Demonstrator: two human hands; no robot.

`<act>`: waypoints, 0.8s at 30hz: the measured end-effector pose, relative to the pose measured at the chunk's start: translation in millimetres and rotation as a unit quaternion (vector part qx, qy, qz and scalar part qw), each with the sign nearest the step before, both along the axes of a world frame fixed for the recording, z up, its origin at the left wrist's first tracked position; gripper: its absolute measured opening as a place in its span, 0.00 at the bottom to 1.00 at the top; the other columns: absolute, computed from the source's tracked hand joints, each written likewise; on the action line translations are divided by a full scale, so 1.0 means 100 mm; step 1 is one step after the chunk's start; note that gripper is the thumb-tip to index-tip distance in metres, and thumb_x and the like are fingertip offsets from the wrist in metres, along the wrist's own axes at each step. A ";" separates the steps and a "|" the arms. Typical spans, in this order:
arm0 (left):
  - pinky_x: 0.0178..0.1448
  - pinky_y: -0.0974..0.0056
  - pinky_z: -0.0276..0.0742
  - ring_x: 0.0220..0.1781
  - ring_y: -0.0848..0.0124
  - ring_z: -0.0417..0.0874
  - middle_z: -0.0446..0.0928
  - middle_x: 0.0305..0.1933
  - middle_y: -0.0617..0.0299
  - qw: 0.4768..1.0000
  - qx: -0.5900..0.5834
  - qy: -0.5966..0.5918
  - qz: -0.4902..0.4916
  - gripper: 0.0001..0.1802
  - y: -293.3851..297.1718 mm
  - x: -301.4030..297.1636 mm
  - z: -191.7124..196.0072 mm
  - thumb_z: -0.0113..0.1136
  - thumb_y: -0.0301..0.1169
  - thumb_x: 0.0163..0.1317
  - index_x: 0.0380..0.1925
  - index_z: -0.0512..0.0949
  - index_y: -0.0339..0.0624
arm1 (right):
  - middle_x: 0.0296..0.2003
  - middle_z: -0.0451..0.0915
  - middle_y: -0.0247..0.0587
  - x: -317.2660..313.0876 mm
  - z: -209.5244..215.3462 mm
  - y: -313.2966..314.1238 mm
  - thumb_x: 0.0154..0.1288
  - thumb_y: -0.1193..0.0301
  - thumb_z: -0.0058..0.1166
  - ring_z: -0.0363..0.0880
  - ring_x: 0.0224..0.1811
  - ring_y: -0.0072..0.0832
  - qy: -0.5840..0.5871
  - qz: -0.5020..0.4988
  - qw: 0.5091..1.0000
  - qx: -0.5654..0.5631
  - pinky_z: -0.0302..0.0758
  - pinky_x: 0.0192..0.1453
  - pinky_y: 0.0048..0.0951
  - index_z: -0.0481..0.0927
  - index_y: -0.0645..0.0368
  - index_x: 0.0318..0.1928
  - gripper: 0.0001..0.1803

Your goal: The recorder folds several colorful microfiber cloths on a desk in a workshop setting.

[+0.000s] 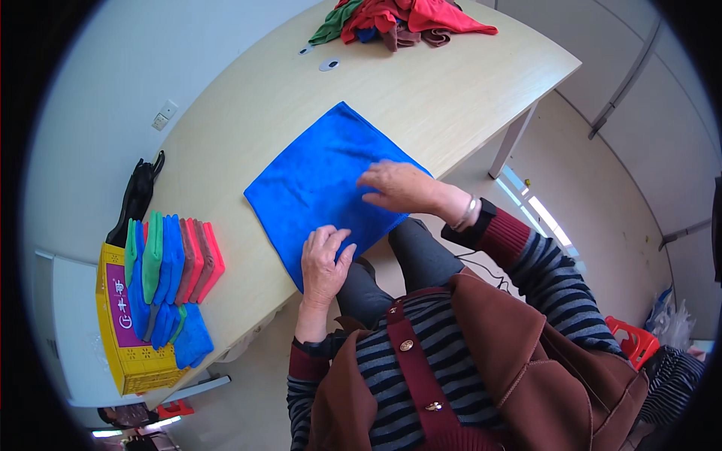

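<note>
A blue cloth (pixel 301 177) lies spread out on the pale wooden table (pixel 444 98), its near corner reaching the table's front edge. My left hand (pixel 325 263) rests at the cloth's near left part, fingers bent and a little apart. Over the right part of the cloth is my right hand (pixel 398 186), with thumb and fingers apart. Neither hand shows anything gripped in it. Soft creases run across the middle of the cloth.
Red, green, brown and blue cloths (pixel 410 21) are heaped at the table's far end. On the left, folded cloths (pixel 173 259) stand by a yellow box (pixel 113 331), with a black object (pixel 138 192) behind. Round cable holes (pixel 329 65) pierce the tabletop. A red stool (pixel 630 340) stands at right.
</note>
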State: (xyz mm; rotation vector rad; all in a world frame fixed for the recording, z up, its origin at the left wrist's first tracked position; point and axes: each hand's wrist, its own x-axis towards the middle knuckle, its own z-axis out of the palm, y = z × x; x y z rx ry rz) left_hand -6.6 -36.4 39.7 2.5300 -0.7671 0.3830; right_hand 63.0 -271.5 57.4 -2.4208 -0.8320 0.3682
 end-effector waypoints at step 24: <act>0.66 0.53 0.61 0.65 0.55 0.66 0.68 0.62 0.53 0.991 0.096 0.063 0.069 0.22 0.23 0.10 -0.12 0.62 0.32 0.57 0.53 0.75 0.46 | 0.65 0.65 0.43 0.51 -0.23 -0.06 0.66 0.56 0.51 0.60 0.69 0.43 -0.180 -0.151 0.959 -0.157 0.59 0.69 0.47 0.69 0.54 0.62 0.27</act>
